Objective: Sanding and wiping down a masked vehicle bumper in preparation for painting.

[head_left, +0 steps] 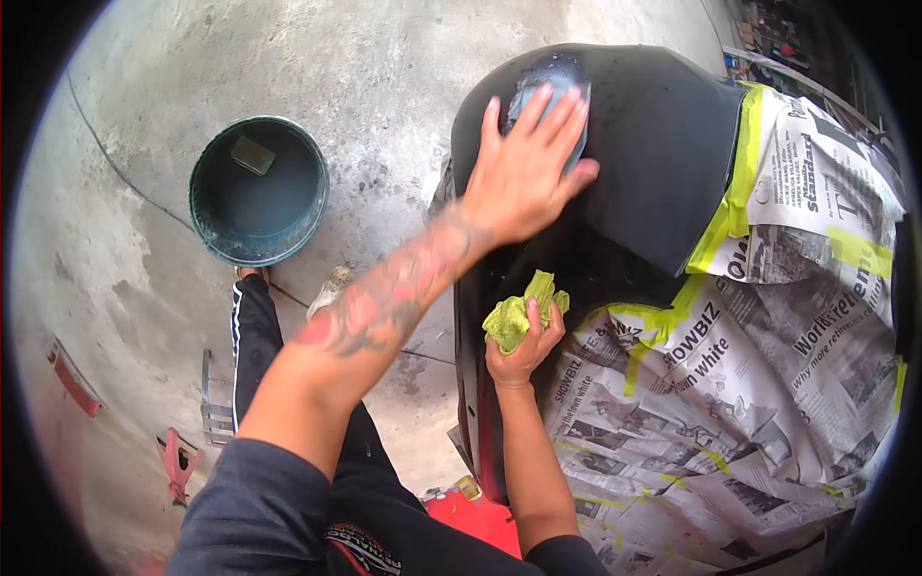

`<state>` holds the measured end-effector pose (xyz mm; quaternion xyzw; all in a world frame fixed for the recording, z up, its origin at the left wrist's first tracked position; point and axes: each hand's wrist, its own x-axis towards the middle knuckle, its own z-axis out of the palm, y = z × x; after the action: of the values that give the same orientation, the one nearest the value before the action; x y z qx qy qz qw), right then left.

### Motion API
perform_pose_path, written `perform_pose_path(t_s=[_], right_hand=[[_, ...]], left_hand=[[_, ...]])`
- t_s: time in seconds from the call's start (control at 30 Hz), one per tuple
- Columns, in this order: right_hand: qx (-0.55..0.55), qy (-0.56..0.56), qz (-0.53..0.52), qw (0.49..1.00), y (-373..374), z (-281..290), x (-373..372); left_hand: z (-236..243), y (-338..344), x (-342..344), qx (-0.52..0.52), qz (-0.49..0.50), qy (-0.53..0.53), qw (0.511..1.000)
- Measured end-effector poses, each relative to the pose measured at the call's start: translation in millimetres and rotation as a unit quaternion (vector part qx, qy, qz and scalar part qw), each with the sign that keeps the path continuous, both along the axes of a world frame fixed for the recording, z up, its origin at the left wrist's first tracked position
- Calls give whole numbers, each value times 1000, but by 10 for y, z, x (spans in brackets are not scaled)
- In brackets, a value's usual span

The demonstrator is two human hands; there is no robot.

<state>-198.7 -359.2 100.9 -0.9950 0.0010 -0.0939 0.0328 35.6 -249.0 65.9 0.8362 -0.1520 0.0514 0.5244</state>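
Observation:
My left hand (533, 168) lies flat with its fingers spread on a dark, matt car body panel (653, 144), slightly smeared by motion. Under its fingers is a wet grey-blue patch (578, 120) with a straight right edge; whether this is a thin sheet or only wet residue, I cannot tell. Lower down, my right hand (523, 355) is closed round a crumpled yellow-green cloth (523, 312), held beside the panel's black lower part. Newspaper (711, 403) covers the car to the right, edged with yellow-green masking tape (732, 216).
On the concrete floor (384, 58) to the left stands a dark green bucket (195, 206) of murky water, with a pale rectangular block (253, 155) in it. A red stand-like object (179, 463) is at lower left. Something red (475, 523) lies near my legs.

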Motion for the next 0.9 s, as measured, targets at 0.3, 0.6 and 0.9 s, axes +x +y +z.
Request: perform_pose_path(t_s=[0.3,0.6,0.9], right_hand=[[-9,-8,90,996,-153,77,387],[-13,4,105,994,24,89,533],[-326,163,179,914,899,413,1806]], left_hand=[[-170,96,-1042,14,-84,1,996],[-568,89,624,-292,6,132,947],[-939,191,-422,-289,-4,226,930]])
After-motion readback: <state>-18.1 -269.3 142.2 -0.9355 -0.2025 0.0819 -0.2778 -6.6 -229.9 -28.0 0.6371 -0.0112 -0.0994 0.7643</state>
